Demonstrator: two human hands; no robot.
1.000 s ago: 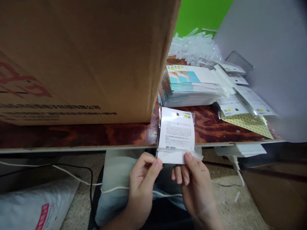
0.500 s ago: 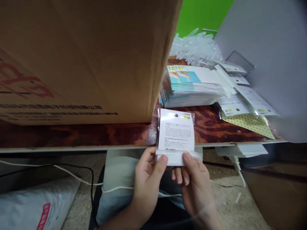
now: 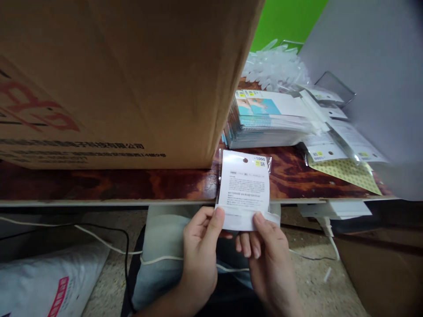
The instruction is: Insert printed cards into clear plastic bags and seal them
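Both my hands hold a white printed card in a clear plastic sleeve [image 3: 244, 187] upright, just in front of the table edge. My left hand [image 3: 200, 248] pinches its lower left corner between thumb and fingers. My right hand [image 3: 267, 251] grips the lower right corner, where a white paper strip [image 3: 246, 219] lies across the bottom of the sleeve. The card has a punched hole, small text and a yellow label near the top. Any barcode low on the card is hidden.
A large cardboard box [image 3: 109, 88] fills the upper left of the dark wooden tabletop [image 3: 132, 185]. At the right lie a stack of packets [image 3: 267, 123], loose packets [image 3: 343, 145], clear plastic pieces [image 3: 274, 68] and a yellow dotted sheet [image 3: 346, 174]. A white sack [image 3: 42, 281] and cables lie below.
The white strip now covers the barcode that showed earlier at the bottom of the card. My left thumb has shifted on the strip, and the whole scene sits slightly further right.
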